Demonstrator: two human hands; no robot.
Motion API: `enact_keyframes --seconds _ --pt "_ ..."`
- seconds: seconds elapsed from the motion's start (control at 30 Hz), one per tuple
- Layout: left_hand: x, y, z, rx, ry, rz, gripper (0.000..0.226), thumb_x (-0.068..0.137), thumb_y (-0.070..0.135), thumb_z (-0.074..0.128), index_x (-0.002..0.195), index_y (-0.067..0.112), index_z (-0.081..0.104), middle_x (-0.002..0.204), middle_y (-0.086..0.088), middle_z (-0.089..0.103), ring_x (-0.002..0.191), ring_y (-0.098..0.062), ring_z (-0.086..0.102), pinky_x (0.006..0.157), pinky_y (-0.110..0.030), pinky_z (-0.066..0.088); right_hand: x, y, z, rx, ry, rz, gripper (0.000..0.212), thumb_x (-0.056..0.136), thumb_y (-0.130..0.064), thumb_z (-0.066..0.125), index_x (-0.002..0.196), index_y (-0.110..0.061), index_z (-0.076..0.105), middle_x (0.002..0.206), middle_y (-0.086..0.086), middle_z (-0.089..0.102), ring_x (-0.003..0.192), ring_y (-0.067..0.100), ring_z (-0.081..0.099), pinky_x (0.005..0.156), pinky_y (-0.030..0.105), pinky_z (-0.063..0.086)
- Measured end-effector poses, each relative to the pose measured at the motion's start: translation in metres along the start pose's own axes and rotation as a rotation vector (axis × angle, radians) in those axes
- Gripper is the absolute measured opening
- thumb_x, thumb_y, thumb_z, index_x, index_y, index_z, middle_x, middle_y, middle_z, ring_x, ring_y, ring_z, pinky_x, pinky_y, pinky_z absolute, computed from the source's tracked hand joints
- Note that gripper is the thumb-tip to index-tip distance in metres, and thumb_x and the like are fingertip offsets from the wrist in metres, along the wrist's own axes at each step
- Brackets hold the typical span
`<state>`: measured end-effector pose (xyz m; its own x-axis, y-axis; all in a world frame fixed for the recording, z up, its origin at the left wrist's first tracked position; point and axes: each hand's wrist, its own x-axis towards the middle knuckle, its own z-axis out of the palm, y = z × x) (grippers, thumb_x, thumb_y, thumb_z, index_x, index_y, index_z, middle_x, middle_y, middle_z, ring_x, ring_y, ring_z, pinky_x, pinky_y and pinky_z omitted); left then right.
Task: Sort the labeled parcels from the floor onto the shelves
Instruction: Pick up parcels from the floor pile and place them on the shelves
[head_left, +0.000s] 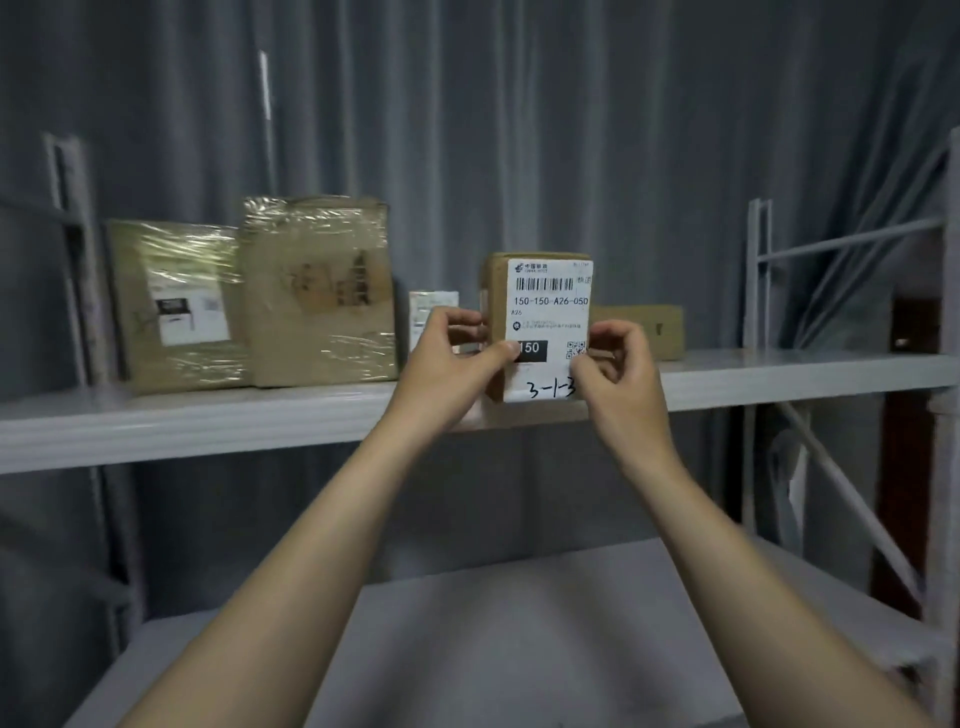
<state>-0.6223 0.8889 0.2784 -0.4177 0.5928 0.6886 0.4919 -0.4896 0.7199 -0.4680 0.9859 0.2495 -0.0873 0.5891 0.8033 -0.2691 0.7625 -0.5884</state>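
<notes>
Now I hold the small parcel (540, 322) upright on the upper shelf (208, 421), label toward me, left grip (457, 348) and right grip (618, 364) pinching its sides. Four other parcels stand there.

Small parcel (540, 327), upright on shelf (208, 421): white shipping label (549, 312) carried a barcode, printed code "150-150-A26-050", "A26" beneath it, and "150" in white on a black block. QR code sat at lower right. Handwritten "3-1-3" along the bottom edge. Labels on the other parcels were too blurred to read.
</notes>
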Motion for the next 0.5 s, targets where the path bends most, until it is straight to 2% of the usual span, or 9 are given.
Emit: enact_keyframes --seconds 0.07,0.2,0.27,0.37,0.43,0.5 --pt "0.007 -0.004 -0.031 0.035 0.013 -0.022 0.041 0.085 0.02 0.082 0.115 0.017 0.054 0.115 -0.003 0.066 0.108 -0.022 0.068 0.097 -0.052 0.056 0.004 0.001 0.03 0.001 -0.034 -0.019 0.032 0.091 0.002 0.063 0.105 -0.027 0.057 0.102 -0.011 0.068 0.084 -0.001 0.066 0.078 0.016 0.051" --pt "0.02 -0.011 -0.081 0.09 0.057 0.0 0.047 0.081 0.023 0.086 0.113 0.019 0.052 0.109 0.002 0.064 0.101 -0.016 0.069 0.093 -0.052 0.058 0.011 0.001 0.082 0.031 -0.087 -0.046 0.037 0.091 0.002 0.063 0.104 -0.032 0.056 0.103 -0.012 0.068 0.087 -0.008 0.067 0.08 0.013 0.051" --pt "0.029 -0.011 -0.101 0.092 0.074 0.023 0.049 0.079 0.023 0.088 0.11 0.022 0.051 0.11 0.002 0.066 0.096 -0.011 0.07 0.091 -0.049 0.06 0.015 -0.001 0.104 0.043 -0.105 -0.048 0.035 0.091 -0.003 0.064 0.105 -0.033 0.055 0.106 -0.01 0.07 0.093 -0.004 0.068 0.086 0.02 0.054" --pt "0.046 -0.009 -0.129 0.133 0.135 0.062 0.055 0.074 0.028 0.092 0.111 0.023 0.052 0.112 0.001 0.066 0.101 -0.013 0.068 0.09 -0.049 0.06 0.026 -0.006 0.13 0.067 -0.169 -0.005 0.023 0.092 -0.02 0.062 0.111 -0.034 0.058 0.111 -0.01 0.075 0.104 0.001 0.07 0.092 0.028 0.057" --pt "0.058 -0.006 -0.146 0.153 0.174 0.081 0.058 0.071 0.033 0.092 0.112 0.024 0.052 0.114 0.002 0.065 0.103 -0.013 0.067 0.089 -0.047 0.061 0.039 -0.01 0.144 0.086 -0.195 0.09 0.02 0.098 -0.035 0.056 0.118 -0.032 0.062 0.115 -0.009 0.075 0.106 0.008 0.072 0.095 0.035 0.057" --pt "0.069 -0.003 -0.161 0.153 0.226 0.1 0.058 0.071 0.036 0.091 0.112 0.025 0.051 0.115 0.002 0.065 0.102 -0.012 0.068 0.086 -0.044 0.061 0.055 -0.011 0.158 0.16 -0.229 0.273 0.031 0.106 -0.047 0.046 0.124 -0.029 0.063 0.127 -0.003 0.072 0.108 0.016 0.072 0.102 0.042 0.053"
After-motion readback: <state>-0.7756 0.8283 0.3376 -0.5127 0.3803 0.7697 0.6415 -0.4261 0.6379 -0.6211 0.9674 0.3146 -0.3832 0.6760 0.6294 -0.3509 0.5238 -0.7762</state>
